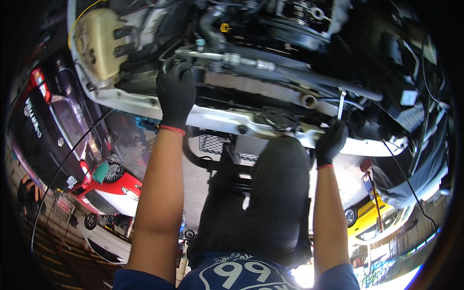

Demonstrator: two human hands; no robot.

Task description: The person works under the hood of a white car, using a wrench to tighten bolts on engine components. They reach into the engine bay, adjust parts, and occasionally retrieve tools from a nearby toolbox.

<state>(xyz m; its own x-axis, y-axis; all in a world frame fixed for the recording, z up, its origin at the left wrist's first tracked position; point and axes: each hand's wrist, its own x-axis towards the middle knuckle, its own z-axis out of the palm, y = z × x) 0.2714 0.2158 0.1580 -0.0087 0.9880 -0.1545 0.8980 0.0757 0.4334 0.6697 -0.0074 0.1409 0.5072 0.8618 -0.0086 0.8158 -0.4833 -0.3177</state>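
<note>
Both my hands wear black gloves with red cuffs over an open car engine bay. My left hand (pixel 177 92) is closed at the left end of a silver metal pipe (pixel 208 55), its fingers curled beside the fitting there. What lies inside those fingers is hidden. A teal cap (pixel 200 43) stands just above the pipe. Over at the right, my right hand (pixel 331 141) grips the lower end of a silver wrench (pixel 341 106), which points up toward a long dark hose (pixel 328 82). Whether the wrench's head touches anything, I cannot tell.
The car's white front crossmember (pixel 220 116) runs below the bay, in front of my knees. A yellowed plastic tank (pixel 99 43) sits at the left, and a yellow cap (pixel 224 27) farther in. Parked around are a dark car (pixel 63 111), a red car (pixel 108 193) and a yellow car (pixel 377 212).
</note>
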